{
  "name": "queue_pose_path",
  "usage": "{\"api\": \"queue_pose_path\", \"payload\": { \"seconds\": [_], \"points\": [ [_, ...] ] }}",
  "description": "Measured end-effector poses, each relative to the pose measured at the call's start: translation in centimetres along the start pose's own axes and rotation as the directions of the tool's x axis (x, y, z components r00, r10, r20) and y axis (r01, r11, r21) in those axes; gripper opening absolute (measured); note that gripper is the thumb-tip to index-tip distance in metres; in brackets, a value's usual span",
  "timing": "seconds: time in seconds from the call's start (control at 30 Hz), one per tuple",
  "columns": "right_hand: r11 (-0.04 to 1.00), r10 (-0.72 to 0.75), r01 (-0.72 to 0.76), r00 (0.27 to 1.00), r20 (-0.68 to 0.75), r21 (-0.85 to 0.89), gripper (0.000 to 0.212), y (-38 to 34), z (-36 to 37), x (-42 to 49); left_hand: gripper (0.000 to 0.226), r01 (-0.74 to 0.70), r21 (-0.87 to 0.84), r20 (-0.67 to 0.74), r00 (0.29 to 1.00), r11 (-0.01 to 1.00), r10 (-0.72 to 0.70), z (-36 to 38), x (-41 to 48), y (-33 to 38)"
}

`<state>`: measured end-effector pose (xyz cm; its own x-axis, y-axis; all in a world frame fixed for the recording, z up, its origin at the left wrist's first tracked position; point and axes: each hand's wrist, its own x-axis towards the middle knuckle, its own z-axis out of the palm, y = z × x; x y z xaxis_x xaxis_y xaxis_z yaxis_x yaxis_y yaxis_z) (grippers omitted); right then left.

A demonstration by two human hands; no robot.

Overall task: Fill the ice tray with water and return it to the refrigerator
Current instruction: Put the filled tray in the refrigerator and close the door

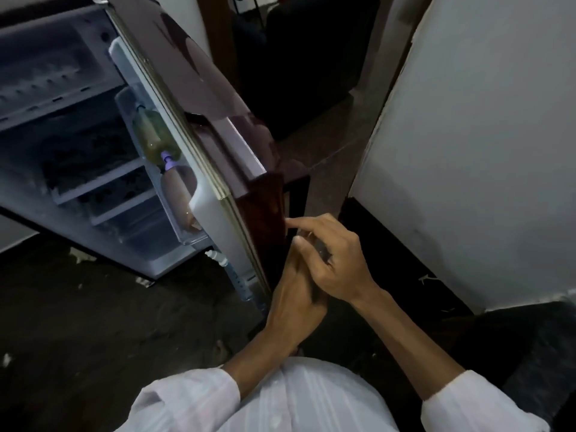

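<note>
Head view: two bare hands meet at the outer edge of the dark maroon glossy refrigerator door [258, 207], which stands open at centre frame.

The right hand [338, 263] stretches its forefinger to touch the door edge; its grip is loose, other fingers half curled, holding nothing visible. The left hand [296, 297] lies just under it, back toward the camera; whether its grip is closed I cannot tell. The white-lined refrigerator [62, 188] fills the upper left, two plastic bottles [154, 135] in its door shelf. The ice tray cannot be made out in the blurred interior.
</note>
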<state>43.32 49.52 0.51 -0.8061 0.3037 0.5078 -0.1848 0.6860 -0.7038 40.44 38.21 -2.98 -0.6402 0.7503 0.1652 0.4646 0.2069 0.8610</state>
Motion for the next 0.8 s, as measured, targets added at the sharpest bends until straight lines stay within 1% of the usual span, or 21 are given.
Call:
{"api": "queue_pose_path", "payload": {
  "seconds": [0.03, 0.07, 0.13, 0.17, 0.2, 0.23, 0.27, 0.33, 0.37, 0.43, 0.53, 0.6, 0.67, 0.73, 0.8],
  "points": [
    [1.0, -0.001, 0.0, 1.0, 0.017, 0.015, 0.027, -0.1, 0.2, 0.1, 0.065, 0.02, 0.013, -0.013, 1.0, 1.0, -0.02, -0.1, -0.2, -0.2],
    [0.999, 0.024, -0.024, 1.0, -0.001, 0.028, 0.027, -0.2, 0.5, 0.2, 0.07, 0.051, 0.026, -0.026, 0.998, 0.998, -0.05, -0.2, -0.4, -0.5],
    [0.988, 0.15, -0.143, 0.983, -0.109, 0.065, 0.028, -0.3, 1.1, 0.6, 0.086, 0.15, 0.063, -0.074, 0.987, 0.987, -0.145, -0.8, -1.0, -1.0],
    [0.973, 0.222, -0.21, 0.964, -0.145, 0.093, 0.029, -0.4, 1.4, 0.9, 0.089, 0.197, 0.068, -0.104, 0.976, 0.978, -0.19, -1.2, -1.3, -1.1],
    [0.957, 0.28, -0.265, 0.951, -0.134, 0.122, 0.03, -0.5, 1.7, 1.5, 0.088, 0.232, 0.061, -0.128, 0.966, 0.971, -0.223, -1.7, -1.6, -1.3],
    [0.944, 0.314, -0.302, 0.946, -0.075, 0.135, 0.032, -0.4, 2.0, 2.2, 0.087, 0.256, 0.047, -0.149, 0.957, 0.965, -0.247, -2.1, -1.9, -1.4],
    [0.94, 0.317, -0.316, 0.948, 0.013, 0.129, 0.034, -0.4, 2.4, 2.8, 0.085, 0.277, 0.031, -0.171, 0.948, 0.96, -0.268, -2.5, -2.2, -1.3],
    [0.948, 0.269, -0.294, 0.945, 0.187, 0.12, 0.038, -0.4, 3.1, 3.9, 0.083, 0.321, 0.001, -0.218, 0.924, 0.947, -0.313, -3.4, -2.7, -1.1],
    [0.949, 0.246, -0.285, 0.936, 0.251, 0.136, 0.038, -0.4, 3.4, 4.4, 0.082, 0.351, -0.022, -0.239, 0.907, 0.936, -0.346, -3.8, -2.7, -1.0],
    [0.934, 0.213, -0.295, 0.914, 0.345, 0.204, 0.039, -0.3, 3.9, 5.2, 0.078, 0.399, -0.091, -0.282, 0.868, 0.912, -0.408, -4.7, -2.8, -1.0],
    [0.899, 0.158, -0.327, 0.864, 0.479, 0.292, 0.038, -0.8, 5.1, 6.6, 0.069, 0.412, -0.174, -0.363, 0.818, 0.895, -0.447, -6.3, -2.9, -1.4],
    [0.885, 0.123, -0.341, 0.827, 0.549, 0.316, 0.038, -1.4, 6.3, 7.6, 0.063, 0.406, -0.219, -0.41, 0.787, 0.887, -0.462, -7.4, -3.3, -2.0],
    [0.876, 0.085, -0.348, 0.791, 0.605, 0.333, 0.037, -2.3, 7.8, 8.5, 0.058, 0.413, -0.269, -0.456, 0.741, 0.87, -0.493, -8.5, -4.1, -3.0],
    [0.867, 0.037, -0.347, 0.76, 0.649, 0.357, 0.035, -3.2, 9.4, 9.1, 0.05, 0.413, -0.296, -0.511, 0.693, 0.862, -0.507, -9.8, -5.1, -4.5],
    [0.858, -0.003, -0.342, 0.741, 0.671, 0.383, 0.034, -4.2, 11.2, 9.5, 0.047, 0.417, -0.305, -0.558, 0.651, 0.856, -0.515, -11.1, -5.9, -5.7]
  ]
}}
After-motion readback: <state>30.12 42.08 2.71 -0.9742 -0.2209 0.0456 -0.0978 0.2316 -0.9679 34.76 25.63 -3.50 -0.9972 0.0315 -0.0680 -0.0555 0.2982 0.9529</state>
